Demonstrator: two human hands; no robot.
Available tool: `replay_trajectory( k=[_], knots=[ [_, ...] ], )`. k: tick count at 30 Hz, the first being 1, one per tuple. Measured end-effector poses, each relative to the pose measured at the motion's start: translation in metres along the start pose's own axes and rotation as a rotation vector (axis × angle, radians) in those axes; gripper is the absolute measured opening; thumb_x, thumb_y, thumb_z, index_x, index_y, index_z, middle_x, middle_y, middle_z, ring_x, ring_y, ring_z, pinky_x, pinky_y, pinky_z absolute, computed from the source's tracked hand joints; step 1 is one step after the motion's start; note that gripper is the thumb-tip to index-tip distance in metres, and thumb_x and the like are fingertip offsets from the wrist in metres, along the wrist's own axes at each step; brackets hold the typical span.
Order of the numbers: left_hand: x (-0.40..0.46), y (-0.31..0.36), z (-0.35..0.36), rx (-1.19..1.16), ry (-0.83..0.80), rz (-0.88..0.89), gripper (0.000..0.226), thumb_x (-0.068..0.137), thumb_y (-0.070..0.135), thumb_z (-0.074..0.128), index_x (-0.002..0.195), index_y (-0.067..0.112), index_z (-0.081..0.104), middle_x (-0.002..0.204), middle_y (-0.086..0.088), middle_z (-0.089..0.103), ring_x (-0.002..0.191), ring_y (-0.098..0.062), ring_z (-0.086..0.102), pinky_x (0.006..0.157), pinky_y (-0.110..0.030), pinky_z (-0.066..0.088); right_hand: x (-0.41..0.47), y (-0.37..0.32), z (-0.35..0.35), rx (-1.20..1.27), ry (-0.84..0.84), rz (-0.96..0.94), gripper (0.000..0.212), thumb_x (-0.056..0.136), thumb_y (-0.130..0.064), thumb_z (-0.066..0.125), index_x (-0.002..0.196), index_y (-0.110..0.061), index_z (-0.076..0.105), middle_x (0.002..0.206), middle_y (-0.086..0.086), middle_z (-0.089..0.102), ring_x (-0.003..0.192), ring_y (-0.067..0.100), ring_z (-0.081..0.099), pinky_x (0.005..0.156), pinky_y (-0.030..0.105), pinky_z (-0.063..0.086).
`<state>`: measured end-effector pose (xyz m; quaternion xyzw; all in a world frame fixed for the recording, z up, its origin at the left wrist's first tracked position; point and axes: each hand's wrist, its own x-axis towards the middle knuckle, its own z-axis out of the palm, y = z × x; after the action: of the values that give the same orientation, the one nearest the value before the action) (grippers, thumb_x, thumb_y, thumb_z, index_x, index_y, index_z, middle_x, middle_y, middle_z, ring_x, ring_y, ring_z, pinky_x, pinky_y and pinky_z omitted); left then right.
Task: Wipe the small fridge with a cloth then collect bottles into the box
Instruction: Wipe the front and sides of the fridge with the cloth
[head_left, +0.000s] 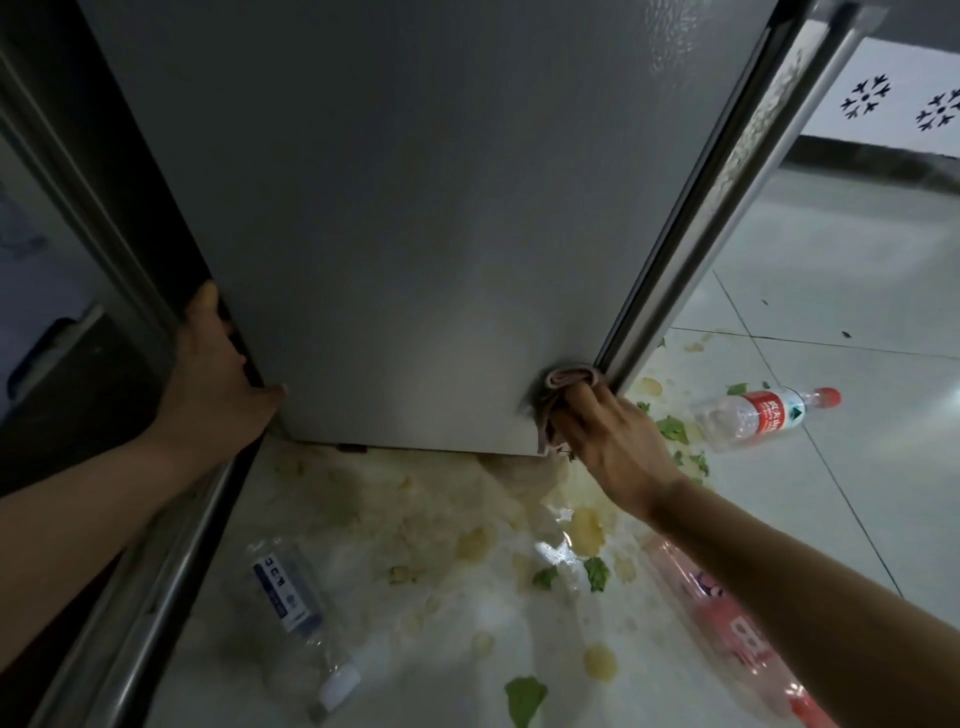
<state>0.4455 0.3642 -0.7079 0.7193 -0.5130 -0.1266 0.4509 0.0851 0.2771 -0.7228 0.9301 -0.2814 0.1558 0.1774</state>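
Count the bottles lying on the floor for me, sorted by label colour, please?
Red label, clear bottle with red cap: 1
Blue label, clear bottle with white cap: 1
Pink label, bottle partly under the right forearm: 1
Total: 3 bottles, all lying on their sides on the floor.
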Motion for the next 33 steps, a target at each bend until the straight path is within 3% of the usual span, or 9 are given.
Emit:
replay_trajectory(
  k=[4, 7, 9, 11, 13, 16, 25, 29, 33],
  knots=[
    [-0.002, 0.001, -0.006, 0.0, -0.048, 0.082, 0.099, 0.073, 0.013, 0.077, 0.142, 0.038, 0.011, 0.132, 0.018, 0.032, 0.108, 0.009, 0.039, 0.092, -0.027, 0.041, 0.019, 0.001, -0.019, 0.117, 0.295, 0.237, 0.018, 0.095, -0.005, 0.047, 0.109, -0.018, 0.049, 0.11, 0.01, 0.052, 0.088, 0.028, 0.057, 0.067, 0.038, 0.053],
    [-0.008, -0.007, 0.0, -0.068, -0.033, 0.026, 0.102, 0.073, 0.015, 0.076, 0.141, 0.048, 0.007, 0.131, 0.018, 0.036, 0.096, 0.022, 0.044, 0.082, -0.019, 0.042, 0.025, -0.011, -0.013, 0.066, 0.417, 0.335, 0.02, 0.098, -0.014, 0.044, 0.117, -0.01, 0.051, 0.124, 0.01, 0.039, 0.102, 0.023, 0.05, 0.08, 0.023, 0.05],
    [-0.009, -0.017, 0.005, -0.092, -0.006, -0.037, 0.105, 0.074, 0.014, 0.077, 0.145, 0.04, 0.004, 0.133, 0.013, 0.039, 0.103, 0.011, 0.047, 0.084, -0.022, 0.044, 0.026, -0.023, 0.011, 0.084, 0.477, 0.437, 0.022, 0.095, -0.016, 0.05, 0.116, -0.012, 0.051, 0.125, -0.011, 0.044, 0.105, 0.01, 0.052, 0.083, 0.018, 0.05],
    [-0.013, -0.022, 0.011, -0.087, -0.012, -0.038, 0.104, 0.074, 0.01, 0.076, 0.146, 0.034, 0.004, 0.138, 0.01, 0.039, 0.115, -0.005, 0.047, 0.092, -0.031, 0.044, 0.032, -0.045, 0.026, 0.088, 0.39, 0.391, 0.016, 0.096, -0.031, 0.05, 0.113, -0.032, 0.047, 0.112, -0.032, 0.046, 0.101, 0.002, 0.056, 0.082, 0.032, 0.054],
    [-0.016, -0.026, 0.016, -0.108, -0.012, -0.02, 0.103, 0.075, 0.005, 0.074, 0.146, 0.034, 0.005, 0.14, 0.01, 0.037, 0.119, -0.005, 0.044, 0.094, -0.029, 0.042, 0.039, -0.061, 0.044, 0.125, 0.272, 0.095, 0.024, 0.095, -0.024, 0.054, 0.114, -0.036, 0.047, 0.121, -0.013, 0.042, 0.097, 0.023, 0.058, 0.075, 0.042, 0.056],
    [-0.016, -0.031, 0.023, -0.156, 0.014, -0.013, 0.103, 0.075, -0.001, 0.071, 0.145, 0.036, 0.006, 0.134, 0.014, 0.036, 0.111, 0.007, 0.042, 0.085, -0.012, 0.037, 0.05, -0.067, 0.054, -0.08, 0.154, -0.228, 0.038, 0.082, -0.001, 0.064, 0.119, -0.009, 0.06, 0.127, 0.017, 0.036, 0.094, 0.03, 0.05, 0.071, 0.037, 0.056],
    [-0.018, -0.043, 0.016, -0.07, -0.021, -0.032, 0.103, 0.077, 0.014, 0.074, 0.142, 0.05, 0.003, 0.134, 0.012, 0.042, 0.113, -0.008, 0.05, 0.089, -0.034, 0.045, 0.091, -0.054, 0.012, -0.084, 0.48, 0.048, 0.031, 0.094, -0.007, 0.049, 0.126, -0.009, 0.047, 0.125, 0.016, 0.042, 0.086, 0.029, 0.044, 0.071, 0.037, 0.033],
    [-0.02, -0.044, 0.017, -0.035, -0.009, -0.027, 0.103, 0.078, 0.012, 0.072, 0.142, 0.052, 0.001, 0.137, 0.011, 0.041, 0.115, -0.007, 0.049, 0.09, -0.032, 0.044, 0.084, -0.078, 0.044, -0.215, 0.198, -0.223, 0.056, 0.081, -0.006, 0.055, 0.136, -0.012, 0.044, 0.135, 0.016, 0.033, 0.101, 0.032, 0.043, 0.08, 0.042, 0.047],
    [-0.02, -0.046, 0.013, -0.052, -0.057, -0.025, 0.103, 0.079, 0.01, 0.071, 0.142, 0.051, 0.001, 0.14, 0.007, 0.039, 0.117, -0.006, 0.048, 0.094, -0.031, 0.042, 0.091, -0.097, 0.049, -0.336, -0.085, -0.433, 0.057, 0.075, -0.016, 0.065, 0.131, -0.02, 0.056, 0.134, 0.005, 0.052, 0.1, 0.021, 0.057, 0.087, 0.033, 0.048]
  ],
)
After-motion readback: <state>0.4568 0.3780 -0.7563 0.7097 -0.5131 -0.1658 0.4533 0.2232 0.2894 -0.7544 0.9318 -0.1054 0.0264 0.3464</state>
